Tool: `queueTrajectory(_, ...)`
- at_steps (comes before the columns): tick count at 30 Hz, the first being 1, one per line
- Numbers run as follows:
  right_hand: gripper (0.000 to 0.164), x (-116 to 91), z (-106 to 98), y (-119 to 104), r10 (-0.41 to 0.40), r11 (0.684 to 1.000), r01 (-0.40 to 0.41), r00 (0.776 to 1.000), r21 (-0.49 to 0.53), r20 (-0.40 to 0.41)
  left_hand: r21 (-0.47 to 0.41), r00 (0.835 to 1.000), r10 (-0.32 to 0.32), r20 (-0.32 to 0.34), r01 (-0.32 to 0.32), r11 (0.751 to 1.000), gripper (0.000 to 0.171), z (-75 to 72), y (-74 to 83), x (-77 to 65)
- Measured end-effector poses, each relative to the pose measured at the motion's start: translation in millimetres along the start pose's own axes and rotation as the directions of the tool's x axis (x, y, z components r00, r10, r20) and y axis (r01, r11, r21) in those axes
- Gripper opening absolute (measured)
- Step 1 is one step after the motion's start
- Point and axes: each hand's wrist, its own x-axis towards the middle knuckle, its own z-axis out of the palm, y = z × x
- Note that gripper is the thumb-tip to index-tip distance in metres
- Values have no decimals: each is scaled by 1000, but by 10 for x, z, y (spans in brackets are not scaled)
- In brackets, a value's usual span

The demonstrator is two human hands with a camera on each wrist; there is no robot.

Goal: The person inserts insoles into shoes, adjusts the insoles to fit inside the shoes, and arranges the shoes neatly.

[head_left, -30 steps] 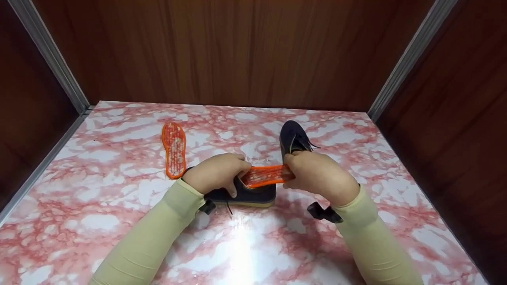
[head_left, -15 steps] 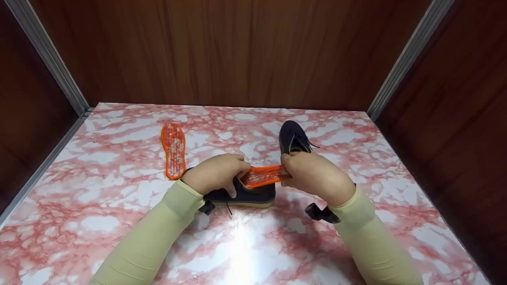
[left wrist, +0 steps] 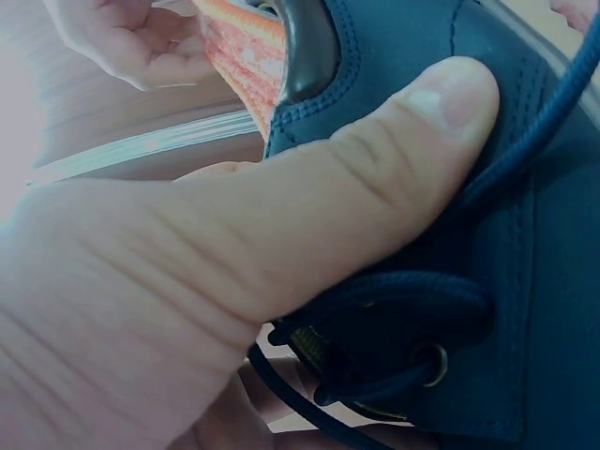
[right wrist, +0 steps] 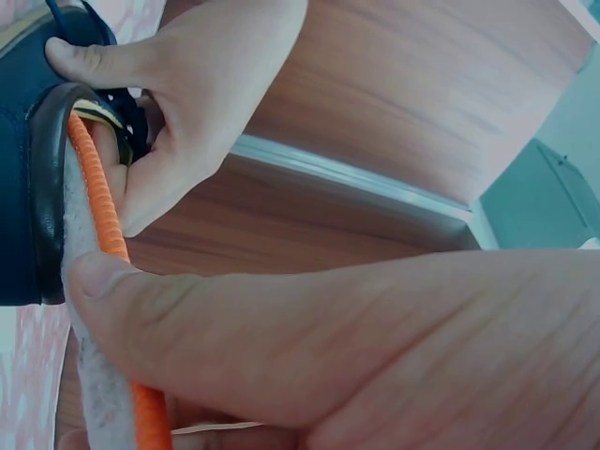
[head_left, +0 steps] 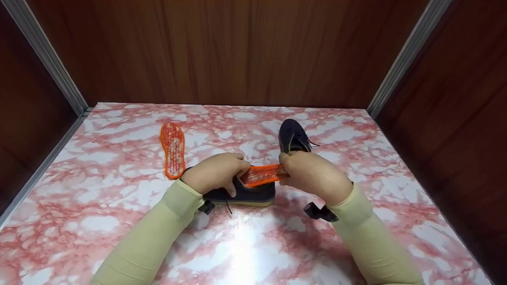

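A dark navy lace-up shoe (head_left: 253,196) lies sideways in the middle of the table, its toe under my left hand (head_left: 218,174). That hand grips the shoe around its lace area, the thumb pressed on the side in the left wrist view. An orange-edged insole (head_left: 263,175) runs into the shoe's opening, its front part hidden inside. My right hand (head_left: 317,174) pinches the insole's outer end, thumb on the pale side and orange rim in the right wrist view. Behind the right hand stands a second navy shoe (head_left: 292,134), toe away from me, its heel hidden.
Another orange insole (head_left: 173,150) lies flat at the left of the red-and-white marbled table (head_left: 99,198). Brown wood-grain panels (head_left: 229,51) with grey metal corner strips close off the back and both sides.
My right hand has shifted slightly left with the insole, and a little less of it shows outside the shoe. My left hand keeps its hold on the shoe.
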Motion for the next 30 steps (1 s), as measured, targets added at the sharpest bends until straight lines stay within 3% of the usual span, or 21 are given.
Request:
queueTrajectory(14,37,12,-20,-13,75,997,-75,996,-4,41,-11,1000,-18,11,18,1000,48,3,9,-10)
queueTrajectory(30,36,16,10,-33,0,999,-2,1000,-42,-25,-6,999,-27,26,27,1000,48,-16,28,-5)
